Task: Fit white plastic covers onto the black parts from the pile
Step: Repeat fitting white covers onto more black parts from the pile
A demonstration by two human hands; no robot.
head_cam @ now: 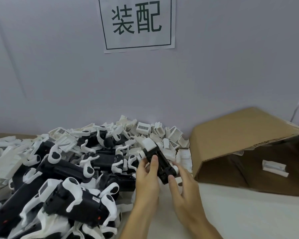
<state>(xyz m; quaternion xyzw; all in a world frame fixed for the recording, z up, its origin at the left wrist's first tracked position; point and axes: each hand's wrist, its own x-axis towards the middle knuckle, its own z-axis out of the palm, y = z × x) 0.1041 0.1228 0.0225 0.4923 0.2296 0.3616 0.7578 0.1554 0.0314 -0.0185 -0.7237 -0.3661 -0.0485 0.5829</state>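
Note:
I hold one black part [160,162] up over the table between both hands, its long axis tilted from upper left to lower right. A white plastic cover [148,143] sits on its upper end. My left hand [148,175] grips the part from the left, thumb laid across its top face. From the right, my right hand [182,182] holds the lower end, thumb against its near edge. A big pile of black parts [62,171] with white arms fills the left of the table. Loose white covers [160,133] are heaped behind the held part.
An open cardboard box [235,135] lies on its side at the right, with one white piece [274,168] inside. A grey wall with a paper sign [138,23] stands behind the table. Pale table surface [248,213] shows at the lower right.

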